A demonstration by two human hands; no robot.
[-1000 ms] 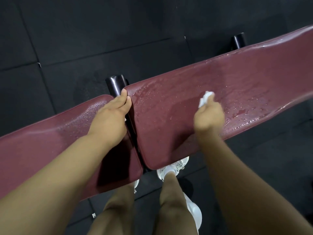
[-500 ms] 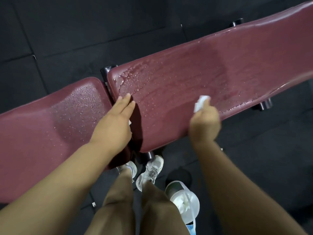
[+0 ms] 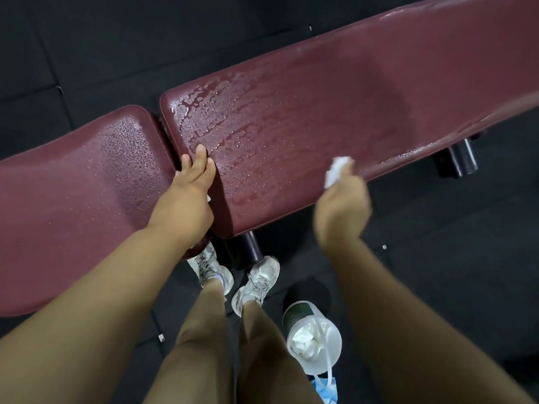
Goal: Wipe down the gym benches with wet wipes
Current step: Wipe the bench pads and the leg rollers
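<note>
- Seat pad (image 3: 73,199): maroon vinyl, butts the L end of the back pad (image 3: 320,118) w/ a narrow gap btwn. Fine droplets cover the part nearest the back pad.
- Left hand (image 3: 186,205): fingers straight and close together, tips pressed flat on the back pad's L end at the gap. It grips nothing. A white sliver shows under the palm, and what it is cannot be told.
- Back pad: long, runs up and R. Liquid is beaded and smeared over its L portion. The surface is duller further R, w/ a wet line along the near edge. Handling, est.: wet vinyl is slippery and the padding yields under pressure, so brace on an edge, not mid-surface.
- Wipe tub (image 3: 313,342): on the floor below the back pad's near edge, top open, white wipes visible inside.
- Wet wipe (image 3: 335,170): crumpled white wad at the back pad's near edge, approx. mid-length. Contact w/ the vinyl cannot be confirmed (blur). Handling, est.: v. light, limp, damp, tears easily. Hold it bunched w/ a thick fold facing the vinyl, not by a corner.
- Right hand (image 3: 341,211): just below the back pad's near edge, fingers curled, pinching the wipe at the top of the fist.
- Frame tube (image 3: 458,161): dark, protrudes from under the back pad's R part.
</note>
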